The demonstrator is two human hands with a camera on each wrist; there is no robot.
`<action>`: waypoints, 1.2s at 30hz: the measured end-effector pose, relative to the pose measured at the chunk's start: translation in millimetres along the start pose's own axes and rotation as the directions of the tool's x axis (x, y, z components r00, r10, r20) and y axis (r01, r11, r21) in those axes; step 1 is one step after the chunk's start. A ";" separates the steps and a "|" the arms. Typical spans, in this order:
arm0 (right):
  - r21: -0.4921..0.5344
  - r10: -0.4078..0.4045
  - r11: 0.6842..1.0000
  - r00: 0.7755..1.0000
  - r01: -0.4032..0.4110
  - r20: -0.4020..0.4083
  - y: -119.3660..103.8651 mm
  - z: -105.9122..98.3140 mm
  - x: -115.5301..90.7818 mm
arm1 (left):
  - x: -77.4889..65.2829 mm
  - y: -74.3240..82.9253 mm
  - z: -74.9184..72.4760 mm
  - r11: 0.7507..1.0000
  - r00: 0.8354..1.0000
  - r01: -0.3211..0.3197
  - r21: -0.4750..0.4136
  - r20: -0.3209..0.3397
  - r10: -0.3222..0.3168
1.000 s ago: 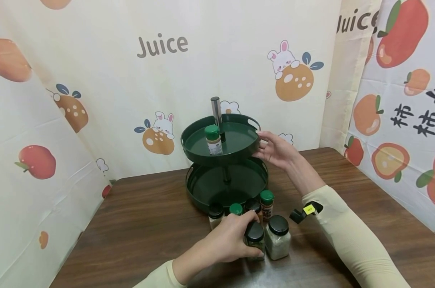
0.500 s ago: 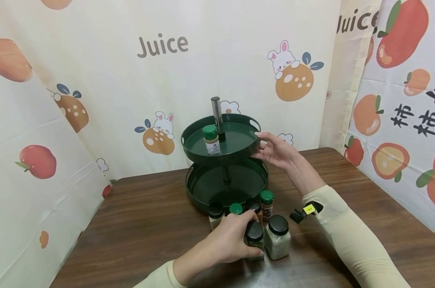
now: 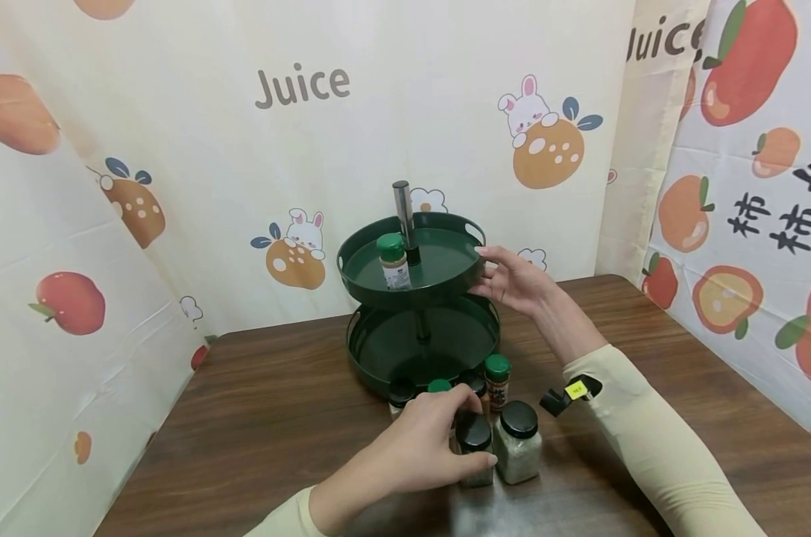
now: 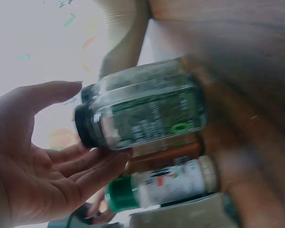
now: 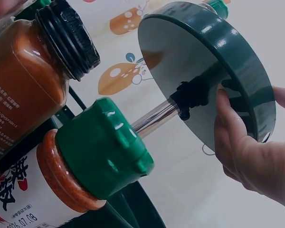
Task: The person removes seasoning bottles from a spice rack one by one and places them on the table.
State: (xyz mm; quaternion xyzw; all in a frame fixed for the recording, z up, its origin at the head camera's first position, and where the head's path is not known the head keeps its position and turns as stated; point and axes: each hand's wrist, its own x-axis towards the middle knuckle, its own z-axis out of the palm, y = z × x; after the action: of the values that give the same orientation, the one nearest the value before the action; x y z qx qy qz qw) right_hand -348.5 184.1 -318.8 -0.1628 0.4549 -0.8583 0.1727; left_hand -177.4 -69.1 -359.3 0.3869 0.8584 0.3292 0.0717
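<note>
A square glass jar of dried green herbs with a black lid (image 3: 474, 432) stands on the table at the front. My left hand (image 3: 422, 444) is around it from the left, thumb and fingers spread; in the left wrist view a gap shows between the thumb (image 4: 61, 91) and the jar (image 4: 152, 116). At the back stands a green two-tier round rack; my right hand (image 3: 513, 280) grips its upper tray (image 3: 419, 294) at the right rim, thumb above and fingers underneath. A green-capped spice bottle (image 3: 395, 262) stands in that upper tray.
A pale-filled jar with a black lid (image 3: 518, 444) stands right of the herb jar. Behind are a green-capped bottle (image 3: 497, 382), a black-lidded jar of reddish-brown spice (image 5: 28, 71) and others partly hidden by my left hand. The lower tray (image 3: 422, 350) is just beyond them.
My left hand has loosened from the herb jar and shifted slightly up and left; the jar stays put. The bottle on the upper tray has moved slightly left. My right hand keeps its place.
</note>
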 end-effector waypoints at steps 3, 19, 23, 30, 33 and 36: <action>0.001 -0.001 1.000 1.000 0.001 0.002 0.1 -0.5 -0.6 | -3.0 4.6 -9.2 1.000 1.000 0.001 -0.020 -0.025 -0.001; -0.006 -0.016 1.000 1.000 0.016 -0.004 -1.1 -2.7 -4.4 | -10.7 8.5 -49.4 0.998 0.987 0.050 -0.029 -0.150 -0.054; 0.000 -0.012 1.000 1.000 0.012 -0.010 -1.9 -2.6 -4.5 | -9.9 5.6 -54.4 0.998 0.982 0.052 -0.024 -0.179 -0.055; 0.006 -0.009 1.000 1.000 0.009 0.009 -1.1 -1.4 -2.7 | -11.4 1.1 -68.7 0.998 0.960 0.058 -0.015 -0.273 -0.059; 0.010 -0.004 1.000 1.000 0.004 0.014 0.1 -0.4 -0.8 | -13.3 -1.4 -76.5 0.997 0.943 0.071 -0.012 -0.326 -0.071; 0.006 0.000 1.000 1.000 0.000 0.005 0.9 0.0 0.2 | -14.4 -3.2 -85.8 0.996 0.926 0.088 -0.018 -0.367 -0.089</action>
State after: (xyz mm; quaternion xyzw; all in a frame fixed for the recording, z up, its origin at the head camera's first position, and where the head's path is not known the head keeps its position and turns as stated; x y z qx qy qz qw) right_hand -348.5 183.6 -319.5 -0.1647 0.4517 -0.8594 0.1743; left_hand -201.9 -124.6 -296.8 0.2792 0.8729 0.3929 -0.0752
